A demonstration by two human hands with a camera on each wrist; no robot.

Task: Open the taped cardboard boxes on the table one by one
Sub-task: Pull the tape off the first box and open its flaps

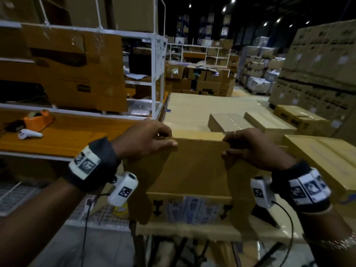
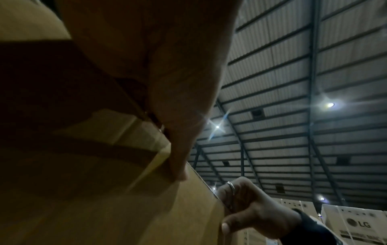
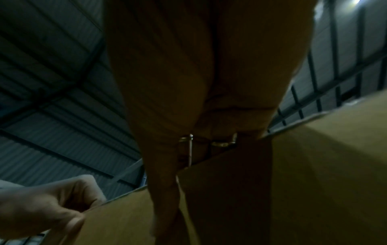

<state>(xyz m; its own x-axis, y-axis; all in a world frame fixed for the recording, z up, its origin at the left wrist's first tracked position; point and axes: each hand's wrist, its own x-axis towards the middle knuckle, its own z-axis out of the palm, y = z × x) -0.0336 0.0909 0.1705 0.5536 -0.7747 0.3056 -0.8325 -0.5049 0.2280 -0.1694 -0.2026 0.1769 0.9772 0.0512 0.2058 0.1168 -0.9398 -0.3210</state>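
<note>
My left hand (image 1: 143, 140) and right hand (image 1: 254, 149) both pinch the raised flap (image 1: 198, 160) of the box (image 1: 190, 207) at the near edge of the desk (image 1: 192, 110), fingers (image 1: 165, 144) clamped on its top edge, thumbs on my side. More taped boxes (image 1: 227, 122) lie flat behind it, toward the desk's right side.

Orange tape dispenser (image 1: 39, 120) at 9 o'clock on wooden shelf (image 1: 63, 135); white controller (image 1: 29, 134) just beside it. White rack (image 1: 154, 54) at 11. Stacked cartons (image 1: 317, 70) at 2.
</note>
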